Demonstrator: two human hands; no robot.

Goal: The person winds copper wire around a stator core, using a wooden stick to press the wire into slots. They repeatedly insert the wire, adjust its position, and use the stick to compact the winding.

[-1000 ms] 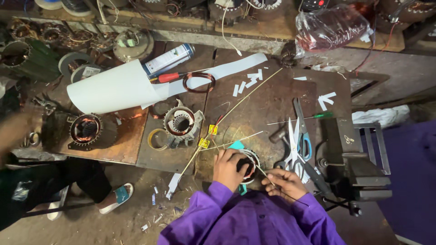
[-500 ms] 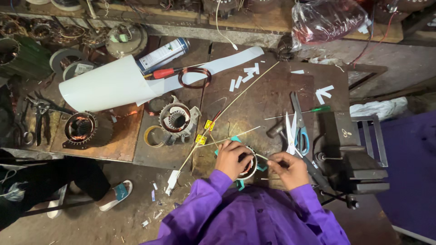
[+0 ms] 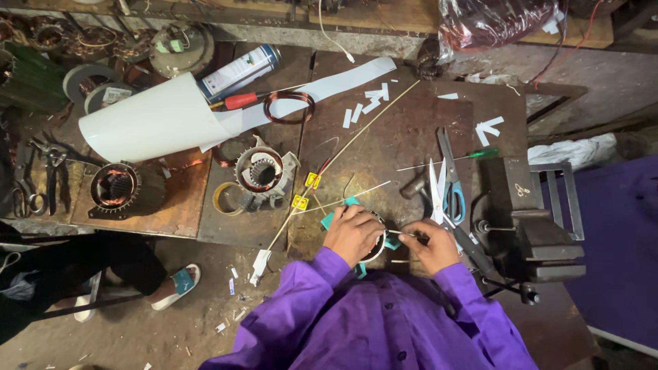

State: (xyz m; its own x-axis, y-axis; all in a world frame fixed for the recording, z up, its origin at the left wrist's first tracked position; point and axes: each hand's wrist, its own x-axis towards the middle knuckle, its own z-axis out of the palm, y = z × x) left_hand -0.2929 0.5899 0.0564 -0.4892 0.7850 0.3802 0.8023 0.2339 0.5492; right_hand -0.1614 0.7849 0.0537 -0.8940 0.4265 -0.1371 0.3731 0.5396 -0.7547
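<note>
- Left hand (image 3: 353, 233) clasped over a round motor stator (image 3: 375, 241) at the near edge of the workbench (image 3: 411, 130), fingers wrapped across its top and rim, teal insulation pieces (image 3: 336, 214) sticking out beside it.
- Right hand (image 3: 432, 245) just right of the stator, fingertips pinched on a thin pale rod (image 3: 406, 233) pointing into the stator's side.
- Scissors with blue handles (image 3: 449, 188) lying just beyond the right hand; a green-handled screwdriver (image 3: 473, 156) farther back.
- Dark bench vise (image 3: 531, 226) bolted at the right edge of the workbench, close to the right wrist.
- Second stator with a metal housing (image 3: 260, 171) left of centre, a roll of tape (image 3: 227, 199) touching its left side.
- Third stator with copper windings (image 3: 115, 188) near the left edge.
- Large roll of white insulating paper (image 3: 154, 118) at the back left, a spray can (image 3: 240, 70) and a loop of copper wire (image 3: 288, 106) beside it.
- Long thin stick (image 3: 343, 151) running diagonally across the middle, two yellow tags (image 3: 305, 192) near it.
- Another person's sandalled foot (image 3: 175, 284) on the floor, lower left.
</note>
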